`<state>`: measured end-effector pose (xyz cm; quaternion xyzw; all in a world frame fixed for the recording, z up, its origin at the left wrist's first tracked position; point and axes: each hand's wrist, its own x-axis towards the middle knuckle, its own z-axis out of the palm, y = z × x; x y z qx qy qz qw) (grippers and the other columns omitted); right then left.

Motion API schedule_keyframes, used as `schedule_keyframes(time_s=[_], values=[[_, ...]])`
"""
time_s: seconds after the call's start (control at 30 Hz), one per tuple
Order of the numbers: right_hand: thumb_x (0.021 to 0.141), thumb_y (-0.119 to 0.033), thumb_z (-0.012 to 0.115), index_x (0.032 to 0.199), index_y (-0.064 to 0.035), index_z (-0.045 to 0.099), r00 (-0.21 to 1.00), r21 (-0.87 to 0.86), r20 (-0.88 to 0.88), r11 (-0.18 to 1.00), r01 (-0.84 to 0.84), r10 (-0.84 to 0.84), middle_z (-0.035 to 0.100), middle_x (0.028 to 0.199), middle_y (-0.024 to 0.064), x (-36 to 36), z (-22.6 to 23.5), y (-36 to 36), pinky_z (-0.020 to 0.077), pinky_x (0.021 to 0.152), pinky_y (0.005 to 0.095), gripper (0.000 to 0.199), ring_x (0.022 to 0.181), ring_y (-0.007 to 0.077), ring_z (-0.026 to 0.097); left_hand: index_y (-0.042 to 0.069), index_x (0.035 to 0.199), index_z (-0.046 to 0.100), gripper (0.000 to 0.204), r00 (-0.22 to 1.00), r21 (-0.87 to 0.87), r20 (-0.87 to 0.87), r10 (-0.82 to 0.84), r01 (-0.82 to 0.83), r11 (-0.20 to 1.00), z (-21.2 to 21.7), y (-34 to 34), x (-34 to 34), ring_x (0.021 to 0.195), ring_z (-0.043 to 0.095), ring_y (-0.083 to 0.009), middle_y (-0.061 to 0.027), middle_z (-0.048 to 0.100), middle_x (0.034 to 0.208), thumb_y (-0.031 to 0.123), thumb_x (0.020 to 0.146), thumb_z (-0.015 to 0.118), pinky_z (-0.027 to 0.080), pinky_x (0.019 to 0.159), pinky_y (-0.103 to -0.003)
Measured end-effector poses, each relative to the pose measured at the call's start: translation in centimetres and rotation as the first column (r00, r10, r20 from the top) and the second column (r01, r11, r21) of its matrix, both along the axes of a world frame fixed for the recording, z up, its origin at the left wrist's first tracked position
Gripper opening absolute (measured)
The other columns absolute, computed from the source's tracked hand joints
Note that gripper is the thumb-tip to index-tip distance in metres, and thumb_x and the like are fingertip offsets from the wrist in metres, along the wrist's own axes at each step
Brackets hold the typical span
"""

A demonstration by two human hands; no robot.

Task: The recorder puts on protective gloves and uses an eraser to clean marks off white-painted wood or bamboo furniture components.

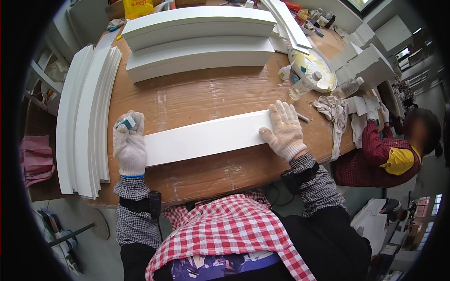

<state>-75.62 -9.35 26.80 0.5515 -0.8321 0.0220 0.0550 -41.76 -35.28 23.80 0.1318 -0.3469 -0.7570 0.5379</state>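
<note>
A long white board (206, 136) lies crosswise on the cardboard-covered table (187, 100) in front of me. My left hand (130, 152), in a pale knit glove, is at the board's left end. Its fingers curl round a small teal block (125, 123) with a pale face; what kind of block it is I cannot make out. On the board's right end my gloved right hand (283, 131) rests flat, fingers stretched out and thumb apart. A short whitish stick (303, 117) lies just beyond the right fingers.
White boards are stacked at the back (201, 49) and stand in a row at the left (86, 126). At the right are a clear bottle (302, 88), a round tray (328, 70) and a rag (333, 112). A co-worker (391, 150) handles white pieces at the right edge.
</note>
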Motion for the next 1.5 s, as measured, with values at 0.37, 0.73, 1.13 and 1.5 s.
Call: schedule_keyframes(time_s=[0.37, 0.73, 1.13, 1.5], values=[[0.096, -0.015, 0.066, 0.116, 0.0054, 0.065, 0.410, -0.403, 0.891, 0.754, 0.518, 0.195, 0.069, 0.101, 0.0083, 1.7, 0.1, 7.1, 0.0520, 0.080, 0.0255, 0.029, 0.089, 0.0125, 0.063, 0.001, 0.124, 0.059, 0.049, 0.803, -0.094, 0.488, -0.342, 0.438, 0.894, 5.3, 8.5, -3.7, 0.134, 0.046, -0.0269, -0.0144, 0.051, 0.141, 0.023, 0.083, 0.074, 0.032, 0.113, -0.039], [0.090, -0.021, 0.075, 0.135, 0.0023, 0.051, -0.274, -0.158, 0.946, 0.985, 0.067, 0.171, 0.066, 0.117, 0.0122, 9.4, 4.7, 1.3, 0.0536, 0.091, 0.0289, 0.056, 0.102, 0.0128, 0.063, 0.002, 0.120, 0.061, 0.051, 0.773, -0.807, 0.591, 0.232, 0.560, 0.188, 7.7, 11.8, -8.9, 0.102, 0.057, -0.0354, -0.0197, 0.055, 0.121, 0.031, 0.081, 0.076, 0.046, 0.093, -0.050], [0.087, -0.008, 0.069, 0.127, 0.0075, 0.052, -0.221, 0.065, 0.974, 0.997, 0.043, -0.054, 0.063, 0.109, 0.0102, 8.8, 2.9, 2.1, 0.0557, 0.083, 0.0279, 0.046, 0.092, 0.0132, 0.063, 0.001, 0.121, 0.061, 0.077, 0.604, -0.731, 0.659, 0.449, 0.654, 0.194, 6.2, 11.7, -8.6, 0.116, 0.059, -0.0359, -0.0205, 0.061, 0.118, 0.058, 0.072, 0.077, 0.036, 0.111, -0.055], [0.080, 0.000, 0.057, 0.110, -0.0002, 0.054, -0.435, 0.024, 0.900, 0.997, 0.077, 0.012, 0.067, 0.097, 0.0159, 9.2, -0.4, 2.2, 0.0564, 0.080, 0.0348, 0.031, 0.084, 0.0212, 0.066, 0.007, 0.141, 0.051, 0.082, 0.016, -0.382, 0.718, 0.696, 0.845, 0.374, 5.9, 6.7, -5.5, 0.130, 0.048, -0.0288, -0.0166, 0.056, 0.131, 0.043, 0.072, 0.078, 0.024, 0.121, -0.046]])
